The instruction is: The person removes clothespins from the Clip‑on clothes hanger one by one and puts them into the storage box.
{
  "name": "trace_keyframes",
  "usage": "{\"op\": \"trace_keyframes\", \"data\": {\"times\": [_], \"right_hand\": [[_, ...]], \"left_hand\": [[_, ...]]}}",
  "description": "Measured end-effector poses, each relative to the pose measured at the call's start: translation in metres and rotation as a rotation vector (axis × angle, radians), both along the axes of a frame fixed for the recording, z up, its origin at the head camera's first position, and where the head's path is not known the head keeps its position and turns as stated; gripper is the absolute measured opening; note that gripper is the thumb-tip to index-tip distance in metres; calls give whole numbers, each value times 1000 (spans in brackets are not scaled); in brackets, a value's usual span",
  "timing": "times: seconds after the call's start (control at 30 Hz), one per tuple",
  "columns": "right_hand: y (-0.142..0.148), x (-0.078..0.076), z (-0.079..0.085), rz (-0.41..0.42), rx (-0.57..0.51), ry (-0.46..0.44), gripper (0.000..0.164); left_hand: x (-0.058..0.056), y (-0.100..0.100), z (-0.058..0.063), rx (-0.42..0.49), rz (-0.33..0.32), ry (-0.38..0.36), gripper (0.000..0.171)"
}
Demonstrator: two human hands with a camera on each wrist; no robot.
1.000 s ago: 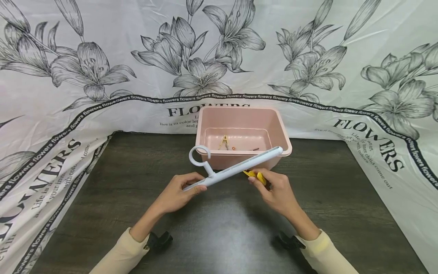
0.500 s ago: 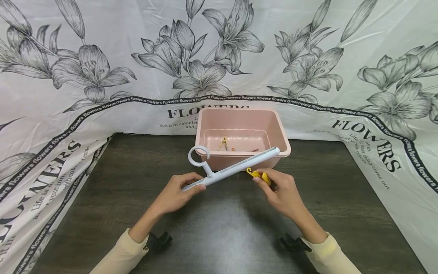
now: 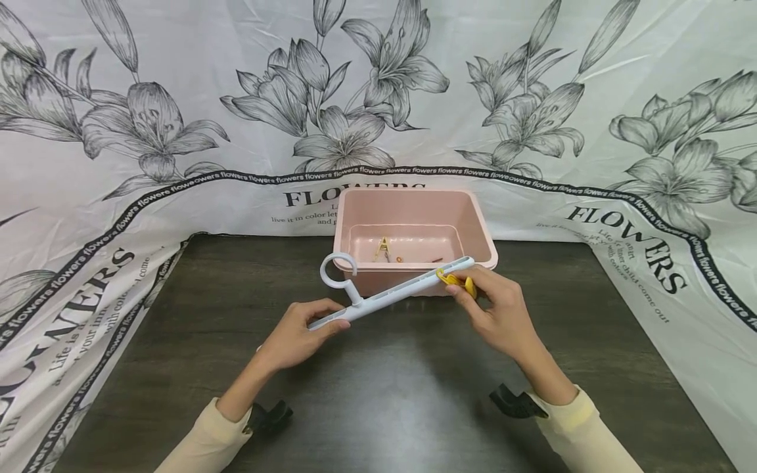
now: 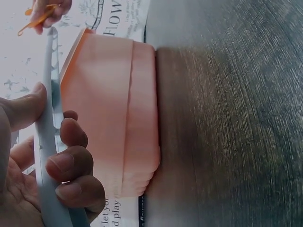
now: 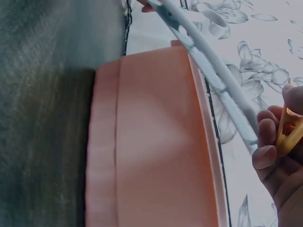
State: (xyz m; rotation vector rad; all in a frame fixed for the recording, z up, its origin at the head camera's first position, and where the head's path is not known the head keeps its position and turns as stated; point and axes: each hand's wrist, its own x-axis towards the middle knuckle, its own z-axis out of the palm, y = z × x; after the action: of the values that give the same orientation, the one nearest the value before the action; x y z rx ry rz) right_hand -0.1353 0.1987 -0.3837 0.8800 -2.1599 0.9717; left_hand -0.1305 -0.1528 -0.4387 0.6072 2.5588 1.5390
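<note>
A pale blue plastic hanger bar (image 3: 390,294) with a round hook (image 3: 338,270) and a row of slots slants up to the right. My left hand (image 3: 298,332) grips its lower left end, fingers curled round it in the left wrist view. Between the fingers and thumb of my right hand (image 3: 499,309) is a yellow clothes peg (image 3: 470,286), whose small hook (image 3: 440,274) points at the bar near its upper right end. Whether that hook touches a slot, I cannot tell. In the right wrist view, the peg (image 5: 289,135) is partly covered by the fingers.
Behind the hanger stands a pink plastic basin (image 3: 414,209) with a yellowish peg (image 3: 383,247) and a few tiny pieces on its floor. The dark wooden table (image 3: 396,394) reaches back to a white flower-printed cloth (image 3: 266,144).
The right hand has moved right and up with the yellow peg, bringing its hook to the bar's upper right end. The left hand and hanger have shifted slightly left in view.
</note>
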Motion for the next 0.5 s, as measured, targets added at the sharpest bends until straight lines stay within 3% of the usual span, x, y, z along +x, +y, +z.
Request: {"op": "trace_keyframes", "data": {"times": [0.3,0.5], "right_hand": [[6,-14,14,-26,16,-56,23],[8,-22,27,-48,25,-47,22]], "left_hand": [[0,1,1,9,5,-18,20],[0,1,-1,8,8,-7,17]]}}
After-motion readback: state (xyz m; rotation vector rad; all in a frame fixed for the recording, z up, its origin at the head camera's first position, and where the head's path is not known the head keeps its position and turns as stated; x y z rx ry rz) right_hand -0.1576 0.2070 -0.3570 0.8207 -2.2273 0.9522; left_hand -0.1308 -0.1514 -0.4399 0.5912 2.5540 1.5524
